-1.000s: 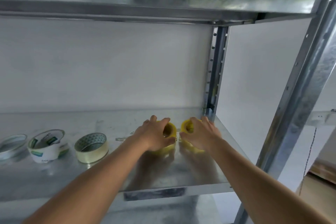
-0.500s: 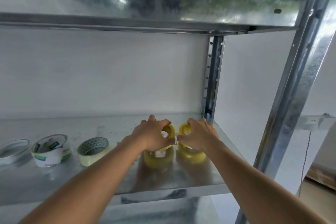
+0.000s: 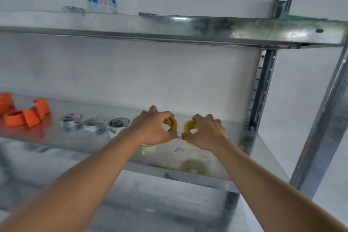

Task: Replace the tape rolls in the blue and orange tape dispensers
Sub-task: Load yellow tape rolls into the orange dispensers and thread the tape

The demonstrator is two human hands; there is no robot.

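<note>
- The left hand (image 3: 153,128) is closed around a yellow tape roll (image 3: 172,125), thumb and fingers curled over its rim, holding it lifted above the metal shelf (image 3: 90,145).
- The right hand (image 3: 205,133) grips a second yellow tape roll (image 3: 189,127) the same way, just beside the first, the two thumbs nearly touching.
- Both rolls hang near the shelf's right end, close to the back upright post (image 3: 261,88).
- An orange tape dispenser (image 3: 26,115) lies at the shelf's left end.
- Three pale tape rolls (image 3: 94,124) sit in a row between the dispenser and the left hand.
</note>
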